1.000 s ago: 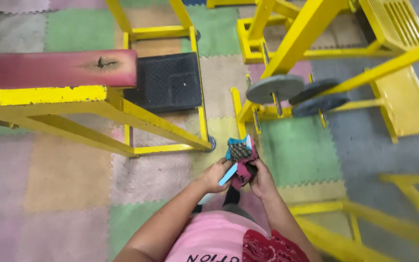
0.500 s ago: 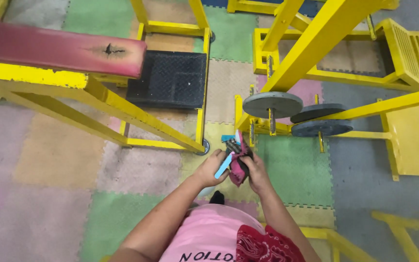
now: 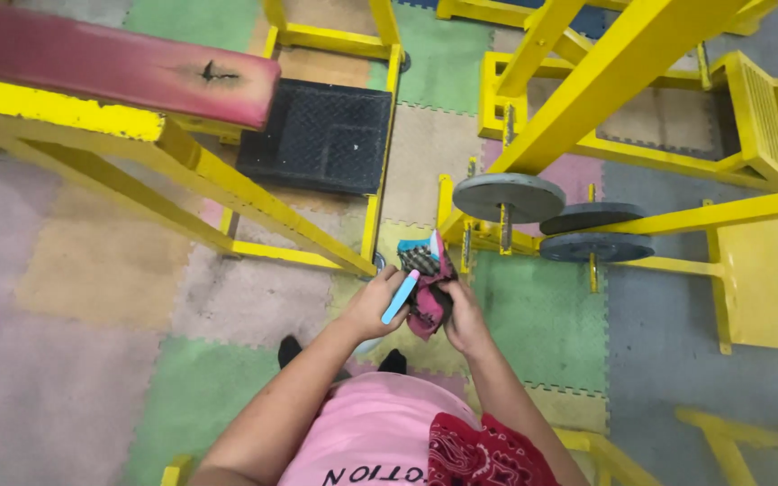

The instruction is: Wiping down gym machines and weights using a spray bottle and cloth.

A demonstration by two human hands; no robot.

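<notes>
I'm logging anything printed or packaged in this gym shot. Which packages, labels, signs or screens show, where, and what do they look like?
No packages, signs or screens.
Shirt print: dark block letters on the pink shirt, bottom centre, cut off by the frame.

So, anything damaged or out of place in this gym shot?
Yes: the red bench pad at upper left has a dark tear in its cover. Otherwise the grey weight plates sit on their pegs, and both hands, left hand and right hand, hold a patterned cloth.
</notes>
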